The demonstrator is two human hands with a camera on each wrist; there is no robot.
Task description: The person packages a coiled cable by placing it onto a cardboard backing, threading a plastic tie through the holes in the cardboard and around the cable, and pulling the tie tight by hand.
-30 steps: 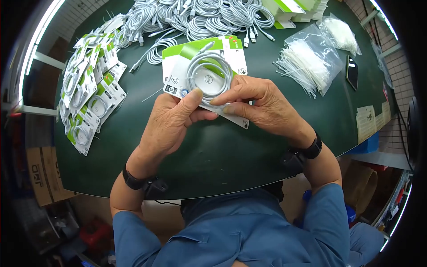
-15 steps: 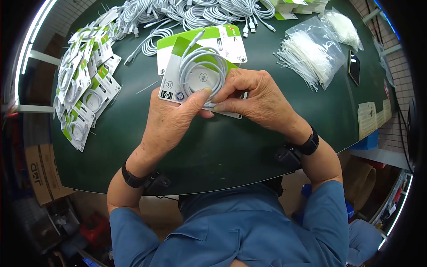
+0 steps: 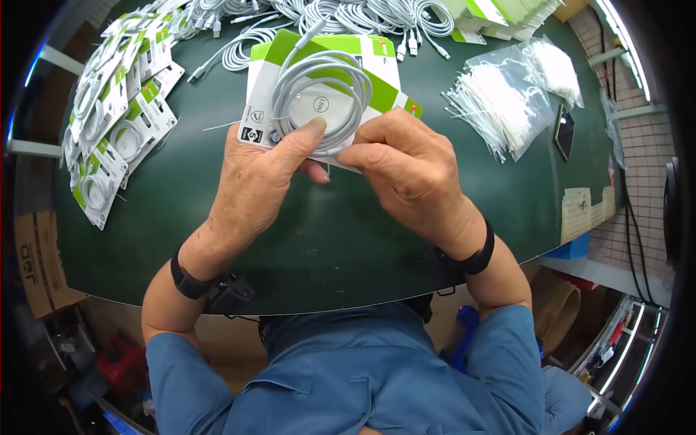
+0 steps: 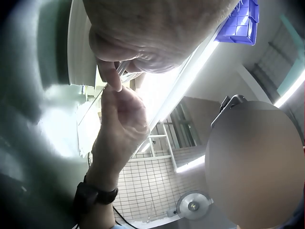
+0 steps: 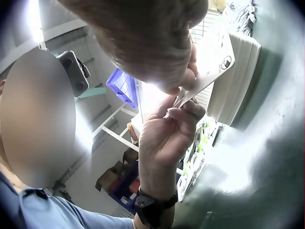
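Observation:
In the head view my left hand point(image 3: 261, 159) grips a green-and-white packaging card point(image 3: 257, 119) by its lower edge. The thumb presses on a coiled white cable point(image 3: 355, 83) lying on the card's face; one plug point(image 3: 310, 32) points up past the top. At the coil's lower right, my right hand point(image 3: 417, 167) has thumb and forefinger pinched together. The left wrist view shows a thin cable tie point(image 4: 93, 106) running out from these fingertips; most of it is hidden. Under the held card is a thick stack of cards point(image 5: 233, 81).
A heap of coiled cables point(image 3: 326, 16) lies along the table's far side. Packed cards with cables point(image 3: 123, 116) overlap at the left. To the right are a plastic bag of cable ties point(image 3: 507, 94), a phone point(image 3: 564, 132) and paper sheets point(image 3: 576, 214). More cards point(image 3: 500, 18) are stacked far right.
The held card and coil have turned slightly and shifted up and left in view. My right hand has rolled over, its fingers more curled at the coil's lower edge. The left hand keeps its grip.

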